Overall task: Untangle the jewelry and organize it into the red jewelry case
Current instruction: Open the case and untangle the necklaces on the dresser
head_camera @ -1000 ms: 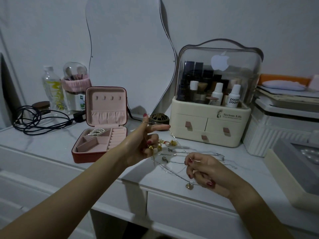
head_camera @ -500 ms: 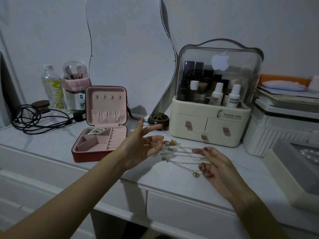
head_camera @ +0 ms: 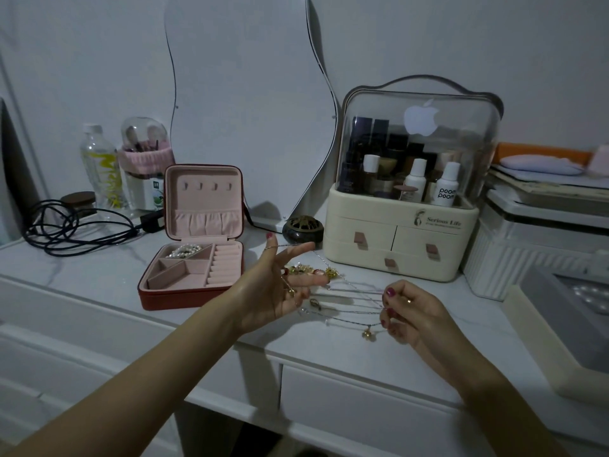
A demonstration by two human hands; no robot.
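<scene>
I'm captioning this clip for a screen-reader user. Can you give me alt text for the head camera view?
Two bare hands stretch tangled thin chains between them above a white marble-look tabletop: the left hand is spread with chains looped over its fingers, and the right hand pinches the strands. An open red jewelry case with pink lining sits to the left, pearls in one rear compartment.

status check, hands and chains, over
Left hand open, chains looped over its fingers. Right hand pinching the strands' other end, still tangled. Red jewelry case open, pearls in one compartment. Nothing blocking.
</scene>
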